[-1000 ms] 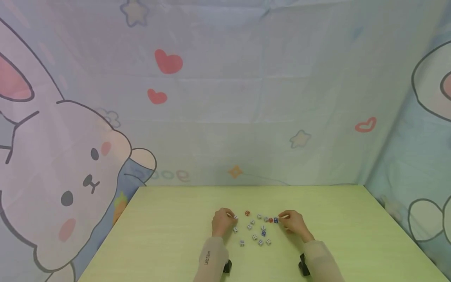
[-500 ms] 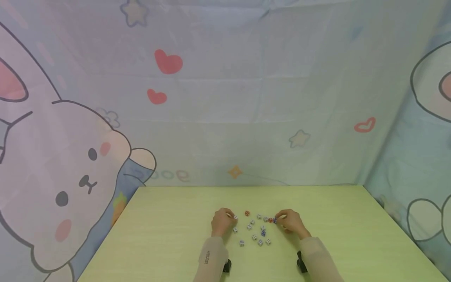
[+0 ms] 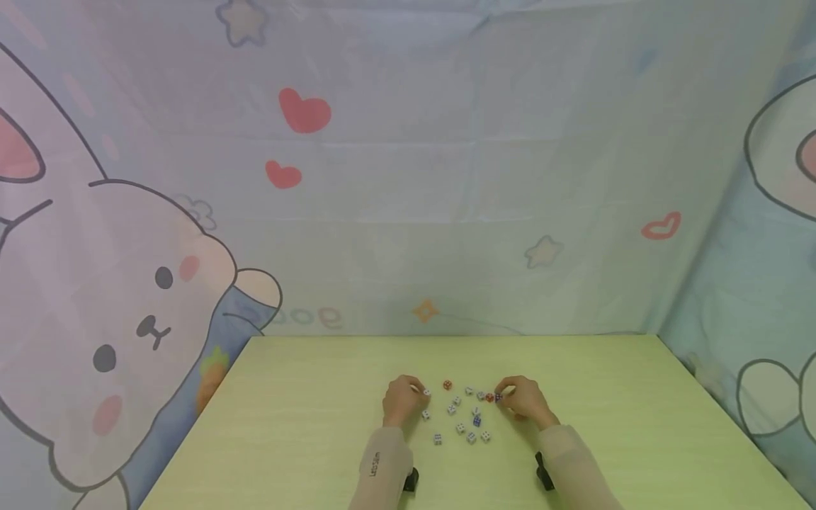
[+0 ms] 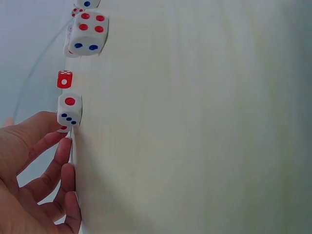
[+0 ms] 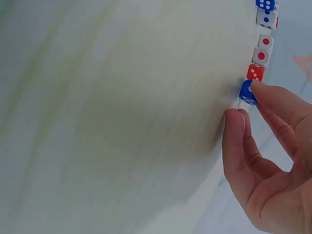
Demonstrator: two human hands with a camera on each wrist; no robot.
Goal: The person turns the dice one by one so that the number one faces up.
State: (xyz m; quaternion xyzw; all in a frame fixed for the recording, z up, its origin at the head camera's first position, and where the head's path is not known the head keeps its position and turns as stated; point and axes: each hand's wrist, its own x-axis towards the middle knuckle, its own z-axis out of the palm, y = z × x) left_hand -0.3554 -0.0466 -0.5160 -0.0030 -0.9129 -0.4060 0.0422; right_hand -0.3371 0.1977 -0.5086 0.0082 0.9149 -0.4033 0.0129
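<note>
My left hand [image 3: 403, 400] holds a white die [image 3: 427, 392] at the tips of thumb and index finger. From the left wrist, most of that die is hidden behind a nearer white die [image 4: 69, 111] standing beside the thumb [image 4: 41, 124]. Over on the right, my right hand [image 3: 525, 400] pinches a blue die [image 5: 248, 92] on the table. This blue die sits close against a red die [image 5: 255, 72], at one end of a short row with a white die [image 3: 481, 396].
Between the hands lie several white dice [image 3: 461, 428] and another blue die [image 3: 477, 421]. A second red die [image 3: 448, 385] is farther back on the pale table [image 3: 306, 425]. Behind the table hangs a printed cloth [image 3: 408, 234].
My right hand has shifted slightly left, and its fingertips now cover part of the blue die by the red one. The left hand stays where it was.
</note>
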